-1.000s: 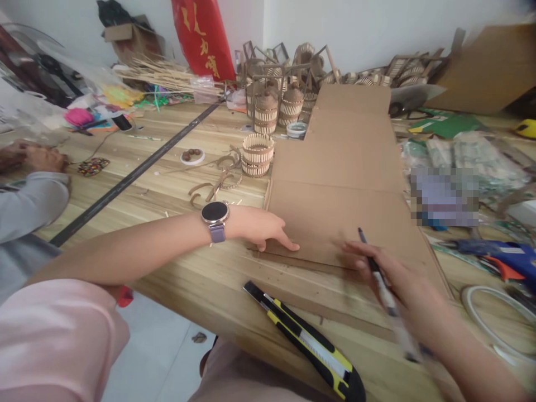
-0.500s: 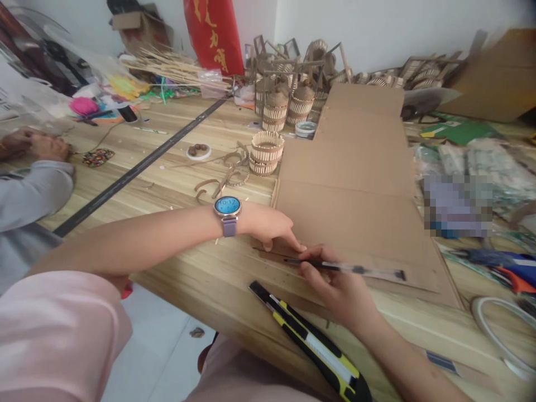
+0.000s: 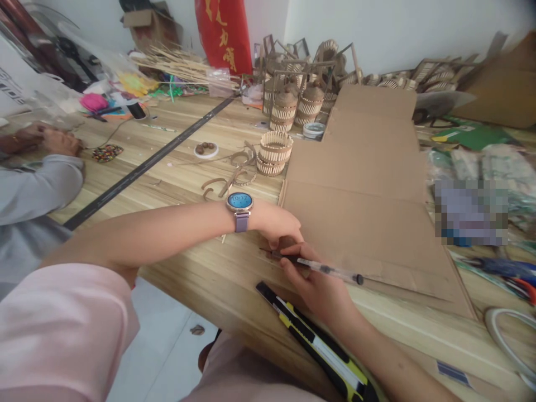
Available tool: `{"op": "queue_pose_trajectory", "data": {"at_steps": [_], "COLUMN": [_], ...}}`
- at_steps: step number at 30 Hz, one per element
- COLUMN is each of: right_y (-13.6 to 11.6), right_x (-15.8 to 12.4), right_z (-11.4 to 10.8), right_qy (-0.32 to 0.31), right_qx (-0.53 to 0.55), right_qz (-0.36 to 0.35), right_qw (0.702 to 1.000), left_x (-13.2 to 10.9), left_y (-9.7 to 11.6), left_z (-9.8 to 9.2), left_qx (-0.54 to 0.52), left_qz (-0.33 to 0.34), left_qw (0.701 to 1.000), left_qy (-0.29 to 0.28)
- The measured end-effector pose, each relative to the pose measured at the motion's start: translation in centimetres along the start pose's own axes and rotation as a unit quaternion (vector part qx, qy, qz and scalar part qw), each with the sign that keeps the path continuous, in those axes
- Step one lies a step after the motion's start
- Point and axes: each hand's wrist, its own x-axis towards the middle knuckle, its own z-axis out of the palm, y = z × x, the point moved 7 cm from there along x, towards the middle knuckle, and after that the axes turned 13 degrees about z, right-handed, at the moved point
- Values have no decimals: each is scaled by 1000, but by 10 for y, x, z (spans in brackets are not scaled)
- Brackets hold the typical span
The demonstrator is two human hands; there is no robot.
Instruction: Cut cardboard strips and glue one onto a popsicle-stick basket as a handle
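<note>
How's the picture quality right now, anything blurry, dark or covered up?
Head view: pale, soft light on the cardboard; the watch screen glows blue; coarse pixel blocks cover a purplish thing at right; the upper-right corner falls dark; slightly soft detail around the right hand, with the tip of its pen hard to make out.

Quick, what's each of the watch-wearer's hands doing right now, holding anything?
Left hand: at the cardboard's near left corner, fingers partly hidden; cannot tell whether it grips anything.
Right hand: closed, holding a pen.
</note>
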Motion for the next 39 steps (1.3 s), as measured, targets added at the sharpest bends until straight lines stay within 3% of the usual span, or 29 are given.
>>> {"op": "queue_pose_trajectory", "data": {"at_steps": [7,19,33,36,39], "right_y": [0,-5,-7,0,12], "right_x": [1,1,2,-1,-8], "right_z": [7,4,-5,-16,-42], "right_qy": [-2,-3,-5,2,20], "right_qx": [-26,-19,-33,-45,-76], "right_qz": [-15,-19,-11,3,11], "right_qw": [1000,1000,999,999,997], "left_x": [2,4,4,4,4], "left_y": [-2,-6,-4,-4,-4], "left_z": [2,1,1,2,2], "left_qx": [0,-8,-4,-4,1], "left_qz": [6,2,5,7,6], "left_qw": [1000,1000,1000,1000,1000], "left_qy": [1,30,21,17,11]}}
